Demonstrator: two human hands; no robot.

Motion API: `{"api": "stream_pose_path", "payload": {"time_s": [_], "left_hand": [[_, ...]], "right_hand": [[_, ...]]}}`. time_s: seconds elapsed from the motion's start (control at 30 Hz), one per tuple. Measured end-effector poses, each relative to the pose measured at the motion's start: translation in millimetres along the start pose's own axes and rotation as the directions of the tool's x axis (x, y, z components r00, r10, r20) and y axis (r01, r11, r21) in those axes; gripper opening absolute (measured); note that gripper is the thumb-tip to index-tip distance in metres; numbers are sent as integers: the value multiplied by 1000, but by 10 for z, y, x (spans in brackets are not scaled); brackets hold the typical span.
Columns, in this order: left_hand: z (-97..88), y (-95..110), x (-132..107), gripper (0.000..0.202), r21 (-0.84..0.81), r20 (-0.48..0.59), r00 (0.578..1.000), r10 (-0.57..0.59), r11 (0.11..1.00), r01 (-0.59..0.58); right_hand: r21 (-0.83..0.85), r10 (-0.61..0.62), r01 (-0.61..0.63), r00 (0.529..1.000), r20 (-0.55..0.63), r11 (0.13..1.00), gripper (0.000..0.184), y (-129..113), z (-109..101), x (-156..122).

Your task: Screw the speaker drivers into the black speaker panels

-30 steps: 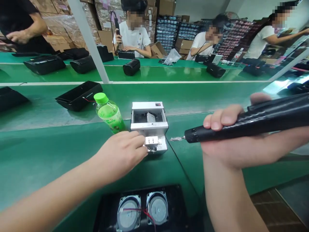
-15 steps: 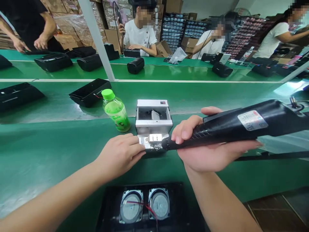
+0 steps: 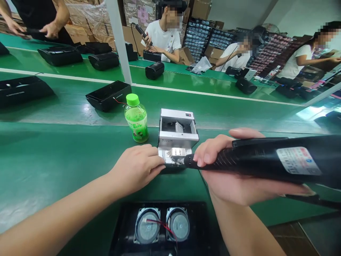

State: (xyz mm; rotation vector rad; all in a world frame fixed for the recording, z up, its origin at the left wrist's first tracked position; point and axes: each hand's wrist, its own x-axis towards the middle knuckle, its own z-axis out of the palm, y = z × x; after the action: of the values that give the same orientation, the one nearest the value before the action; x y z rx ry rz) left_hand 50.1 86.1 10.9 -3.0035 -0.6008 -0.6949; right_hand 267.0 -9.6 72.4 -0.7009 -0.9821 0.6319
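My right hand [image 3: 239, 185] is wrapped around a black electric screwdriver [image 3: 255, 156], held nearly level with its nose pointing left. The nose is at the front of a silver screw feeder [image 3: 179, 137]; its bit tip is hard to make out. With bent fingers, my left hand [image 3: 141, 163] grips the feeder's front left corner; its fingertips are partly hidden. Just beyond that hand stands a bottle with a green cap [image 3: 137, 121]. Below, near my body, lies a black speaker panel [image 3: 128, 231] with two round speaker drivers [image 3: 149, 225] and red and black wires.
A black speaker housing [image 3: 109, 94] lies behind the bottle, another [image 3: 23, 92] farther left. More housings sit on the green conveyor [image 3: 186, 85] across a white rail. Several co-workers are beyond it, one holding a screwdriver [image 3: 141, 32]. A white post [image 3: 118, 42] rises at the rail.
My view has tilted and shifted, so the feeder and bottle appear farther right. The screwdriver's rear end has dropped lower and looks closer. A co-worker's screwdriver across the line has come down toward a housing.
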Motion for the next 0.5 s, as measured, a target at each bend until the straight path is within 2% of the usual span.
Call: {"api": "stream_pose_path", "payload": {"time_s": [0.13, 0.2, 0.37, 0.5], "left_hand": [[18, 52, 60, 21, 11, 1, 1000, 14, 1000, -14], [42, 91, 108, 21, 18, 9, 1000, 25, 1000, -25], [98, 173, 195, 15, 16, 18, 999, 40, 999, -40], [34, 167, 100, 22, 6, -37, 999, 36, 999, -36]], "right_hand": [[-41, -123, 120, 987, -100, 992, 71, -11, 7, 15], [-31, -166, 164, 981, -101, 986, 75, 29, -29, 28], [41, -167, 168, 985, -30, 985, 83, 85, -206, 57], [80, -108, 108, 994, -9, 991, 86, 71, -336, 29]]}}
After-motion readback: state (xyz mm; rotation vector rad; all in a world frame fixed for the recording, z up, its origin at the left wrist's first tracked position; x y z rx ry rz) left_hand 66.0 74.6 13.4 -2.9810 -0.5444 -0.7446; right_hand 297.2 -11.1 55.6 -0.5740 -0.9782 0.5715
